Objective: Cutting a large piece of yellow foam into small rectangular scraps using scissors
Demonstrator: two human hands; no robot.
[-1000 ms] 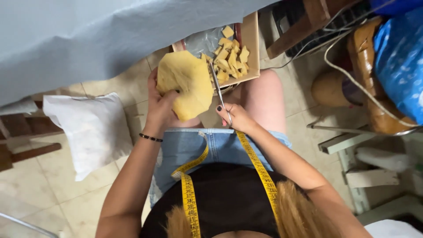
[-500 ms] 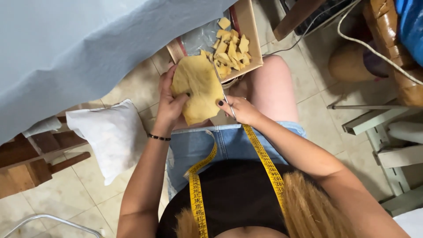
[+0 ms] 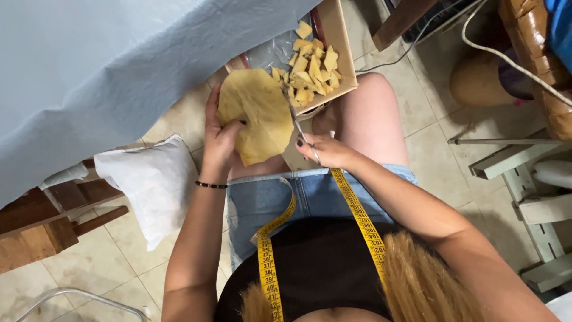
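Note:
My left hand (image 3: pixel 219 136) grips a round, tan-yellow piece of fabric (image 3: pixel 257 113) by its left edge, above my lap. My right hand (image 3: pixel 325 150) holds a pair of scissors (image 3: pixel 296 122), whose blades reach up along the fabric's right edge. Just beyond, a cardboard box (image 3: pixel 339 45) rests against my knee and holds several small yellow fabric cut-offs (image 3: pixel 311 68) on clear plastic. A yellow measuring tape (image 3: pixel 357 214) hangs round my neck over my denim shorts.
A light blue cloth (image 3: pixel 119 65) drapes over a table at the upper left. A white stuffed pillow (image 3: pixel 152 185) lies on the tiled floor beside wooden furniture (image 3: pixel 42 220). White metal frames (image 3: pixel 524 197), cables and a brown seat stand at the right.
The fabric has been turned in my left hand and looks narrower. The scissors stay along its right edge. The view has shifted slightly, so the box sits higher.

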